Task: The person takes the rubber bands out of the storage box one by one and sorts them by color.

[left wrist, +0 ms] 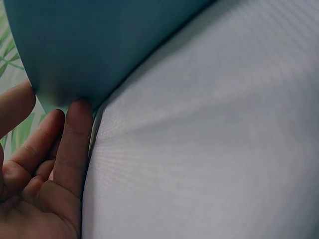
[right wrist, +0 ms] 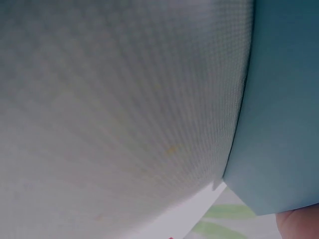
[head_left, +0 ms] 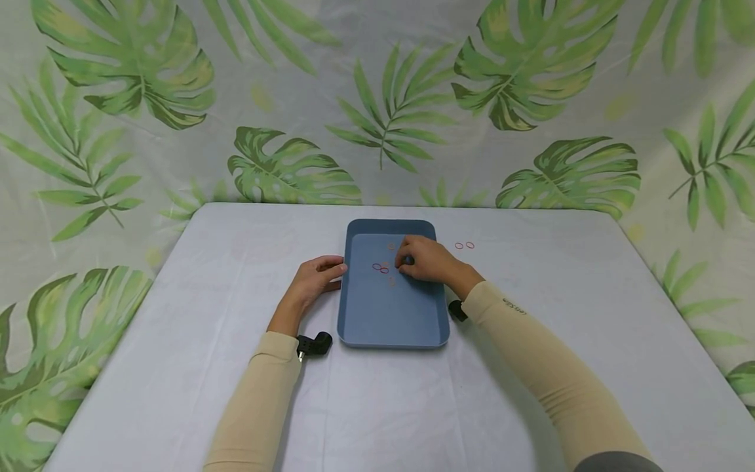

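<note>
A blue-grey rectangular tray [head_left: 392, 328] lies on the table. My left hand [head_left: 316, 278] touches its left side, thumb at the rim and fairly straight fingers [left wrist: 77, 124] against the outer wall. My right hand [head_left: 429, 259] reaches over the tray's right rim, fingers curled low over the tray floor. A small dark patch shows between its thumb and fingers; whether it holds anything is hidden. Left of those fingertips lie two thin red loops [head_left: 377, 267] like small rubber bands, with faint orange loops [head_left: 392, 282] near them. The right wrist view shows mostly cloth and the tray's outer wall [right wrist: 284, 124].
Two more red loops [head_left: 464, 246] lie on the white tablecloth [head_left: 531, 262] to the right of the tray. A leaf-patterned cloth [head_left: 389, 131] hangs behind the table. Black wrist cameras [head_left: 315, 343] sit close to the tray's sides.
</note>
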Demonstrator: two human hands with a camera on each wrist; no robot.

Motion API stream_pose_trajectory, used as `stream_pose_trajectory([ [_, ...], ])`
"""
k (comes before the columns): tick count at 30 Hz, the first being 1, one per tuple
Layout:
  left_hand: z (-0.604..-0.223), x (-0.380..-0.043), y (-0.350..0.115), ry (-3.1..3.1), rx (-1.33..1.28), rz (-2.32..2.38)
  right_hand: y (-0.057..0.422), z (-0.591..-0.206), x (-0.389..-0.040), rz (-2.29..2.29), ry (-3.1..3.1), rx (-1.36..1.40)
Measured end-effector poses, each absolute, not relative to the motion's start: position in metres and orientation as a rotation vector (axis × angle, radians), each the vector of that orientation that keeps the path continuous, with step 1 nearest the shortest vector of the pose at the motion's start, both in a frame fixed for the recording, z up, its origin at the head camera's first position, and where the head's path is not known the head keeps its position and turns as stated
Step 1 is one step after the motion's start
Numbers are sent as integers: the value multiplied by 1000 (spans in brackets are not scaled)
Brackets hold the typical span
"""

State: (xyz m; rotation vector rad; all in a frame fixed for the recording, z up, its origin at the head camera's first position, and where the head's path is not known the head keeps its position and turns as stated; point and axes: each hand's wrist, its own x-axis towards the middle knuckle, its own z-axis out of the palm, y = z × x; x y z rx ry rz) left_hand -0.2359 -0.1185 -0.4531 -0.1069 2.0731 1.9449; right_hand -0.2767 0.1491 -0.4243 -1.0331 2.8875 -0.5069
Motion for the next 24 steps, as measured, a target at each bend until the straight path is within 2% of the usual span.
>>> stream_pose_trajectory([
  [14, -454, -238, -121, 2063, -81, 1951, 153, -412, -281, -675, 2845, -927],
  [24, -455, -237, -120, 2058, -90, 1951, 167, -398, -275, -859, 2841, -972],
])
